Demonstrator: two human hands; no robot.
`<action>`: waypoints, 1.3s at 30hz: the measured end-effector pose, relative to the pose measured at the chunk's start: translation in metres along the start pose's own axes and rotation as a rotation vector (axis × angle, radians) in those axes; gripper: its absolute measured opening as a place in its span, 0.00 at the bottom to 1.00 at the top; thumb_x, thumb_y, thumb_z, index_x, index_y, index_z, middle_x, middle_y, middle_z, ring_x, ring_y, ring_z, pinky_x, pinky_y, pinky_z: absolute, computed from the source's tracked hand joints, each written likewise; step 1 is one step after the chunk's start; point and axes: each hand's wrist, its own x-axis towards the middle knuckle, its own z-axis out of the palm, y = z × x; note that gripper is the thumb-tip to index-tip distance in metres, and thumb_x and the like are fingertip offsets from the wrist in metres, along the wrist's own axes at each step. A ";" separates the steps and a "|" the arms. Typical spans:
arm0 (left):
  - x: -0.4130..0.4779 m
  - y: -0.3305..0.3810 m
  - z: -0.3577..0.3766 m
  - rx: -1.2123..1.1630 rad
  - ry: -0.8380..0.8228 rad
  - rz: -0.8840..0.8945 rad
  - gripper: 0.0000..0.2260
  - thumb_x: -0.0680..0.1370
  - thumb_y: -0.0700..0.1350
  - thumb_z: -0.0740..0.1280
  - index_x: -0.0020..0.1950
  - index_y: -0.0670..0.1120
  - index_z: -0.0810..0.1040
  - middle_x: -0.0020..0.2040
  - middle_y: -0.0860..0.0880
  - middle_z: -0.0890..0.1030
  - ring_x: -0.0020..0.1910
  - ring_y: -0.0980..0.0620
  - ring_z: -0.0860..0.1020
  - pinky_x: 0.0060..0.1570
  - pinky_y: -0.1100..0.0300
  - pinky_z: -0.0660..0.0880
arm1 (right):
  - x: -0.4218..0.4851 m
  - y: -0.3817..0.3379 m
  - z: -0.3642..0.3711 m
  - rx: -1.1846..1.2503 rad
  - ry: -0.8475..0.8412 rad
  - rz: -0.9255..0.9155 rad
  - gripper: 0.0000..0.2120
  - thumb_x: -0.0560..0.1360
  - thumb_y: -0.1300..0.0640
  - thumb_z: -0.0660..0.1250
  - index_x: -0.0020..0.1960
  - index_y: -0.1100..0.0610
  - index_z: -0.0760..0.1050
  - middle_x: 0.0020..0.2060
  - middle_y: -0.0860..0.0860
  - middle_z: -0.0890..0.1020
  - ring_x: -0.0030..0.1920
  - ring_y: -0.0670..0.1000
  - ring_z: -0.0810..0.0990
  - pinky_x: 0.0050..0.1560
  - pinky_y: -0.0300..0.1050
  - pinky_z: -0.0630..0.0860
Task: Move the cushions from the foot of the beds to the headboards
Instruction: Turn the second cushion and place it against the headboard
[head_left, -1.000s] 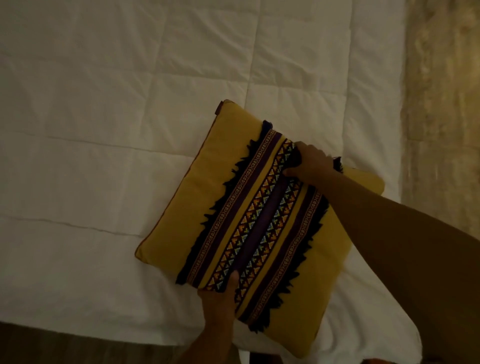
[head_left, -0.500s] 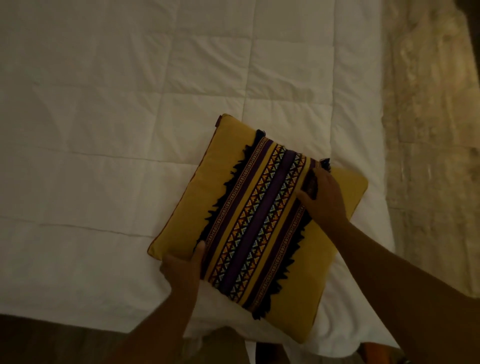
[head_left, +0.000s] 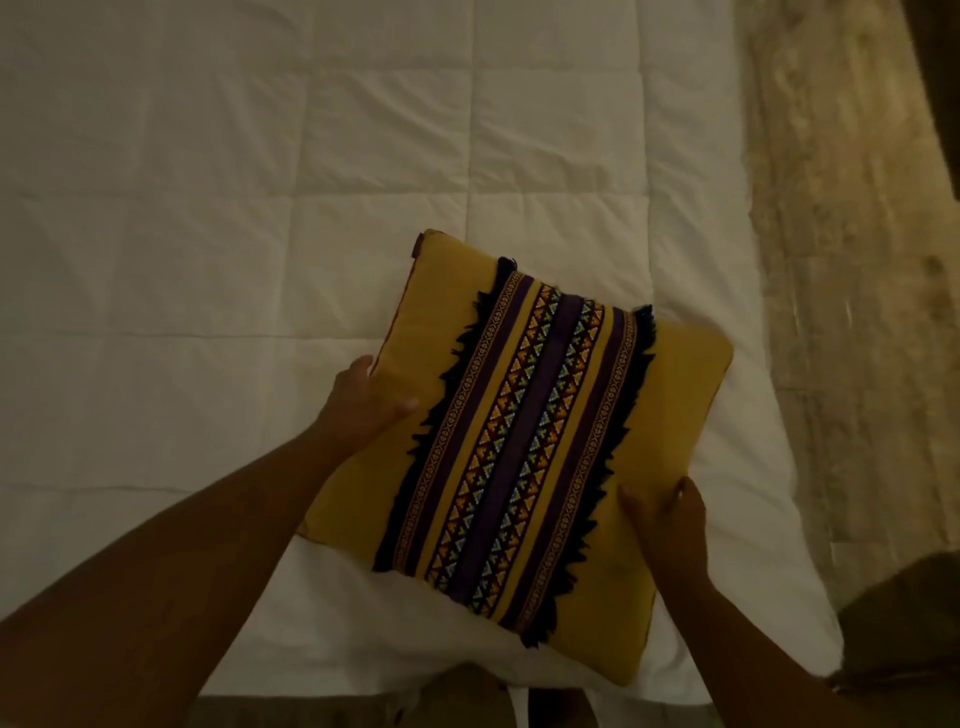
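Observation:
A square yellow cushion (head_left: 670, 410) with a patterned purple band and black fringe down its middle sits tilted near the foot end of a bed with a white quilted cover (head_left: 260, 234). My left hand (head_left: 363, 400) grips the cushion's left edge, thumb on top. On the cushion's right edge my right hand (head_left: 667, 525) holds on, fingers curled around it. Whether the cushion is touching the quilt or raised off it is not clear. No headboard is in view.
A pale shaggy rug or carpet (head_left: 841, 260) runs along the right side of the bed. The bed's near edge is right below my arms, with dark floor (head_left: 322, 712) beneath. A dark object (head_left: 940, 78) stands at the upper right corner.
Both hands have shifted from the cushion's patterned band to its left and right edges. The cushion has turned slightly, its band now closer to upright.

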 end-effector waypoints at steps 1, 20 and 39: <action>0.007 0.000 0.001 -0.005 -0.025 -0.012 0.49 0.67 0.60 0.77 0.80 0.48 0.54 0.77 0.41 0.61 0.74 0.40 0.66 0.68 0.39 0.69 | 0.001 0.005 0.003 0.054 -0.022 0.057 0.47 0.71 0.40 0.73 0.79 0.56 0.54 0.75 0.58 0.66 0.72 0.63 0.70 0.67 0.66 0.72; 0.026 -0.011 0.016 -0.323 -0.122 -0.063 0.38 0.63 0.56 0.81 0.68 0.47 0.70 0.59 0.49 0.78 0.55 0.47 0.79 0.49 0.53 0.76 | 0.031 0.002 0.003 0.268 -0.098 0.140 0.41 0.65 0.41 0.79 0.71 0.54 0.67 0.61 0.58 0.80 0.55 0.63 0.82 0.53 0.66 0.81; -0.046 -0.077 0.048 -0.634 -0.109 -0.180 0.31 0.61 0.61 0.80 0.60 0.55 0.76 0.56 0.48 0.82 0.54 0.45 0.82 0.54 0.43 0.80 | 0.062 -0.031 -0.011 0.039 -0.314 -0.027 0.47 0.61 0.38 0.78 0.72 0.54 0.66 0.62 0.56 0.79 0.55 0.58 0.83 0.44 0.53 0.83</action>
